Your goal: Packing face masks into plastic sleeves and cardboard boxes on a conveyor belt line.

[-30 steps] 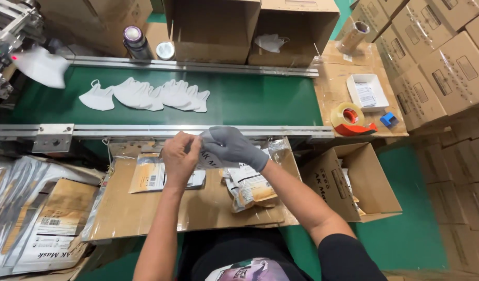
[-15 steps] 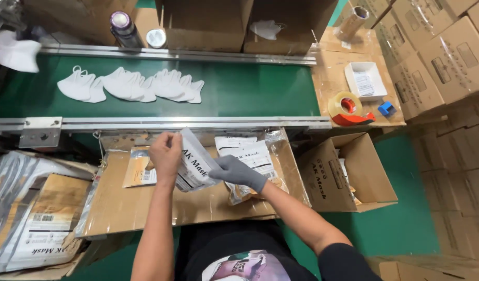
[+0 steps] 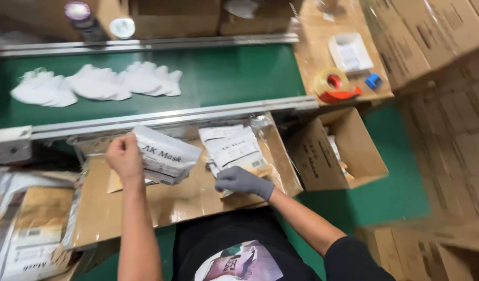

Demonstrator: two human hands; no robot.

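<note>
My bare left hand [image 3: 126, 158] grips a white mask packet [image 3: 166, 154] by its left end, its long axis running right and slightly down toward my gloved right hand [image 3: 243, 181]. That hand, nearer the stack of packets [image 3: 234, 148], presses curled fingers on its lower edge. Both rest over the cardboard tray [image 3: 182, 200], below the green belt [image 3: 234, 78] carrying loose white masks [image 3: 93, 83].

a green conveyor belt [image 3: 224, 78] carries a row of white masks [image 3: 99, 83]; below it, a cardboard tray [image 3: 192, 198] holds a pile of flat white packets [image 3: 234, 148].
</note>
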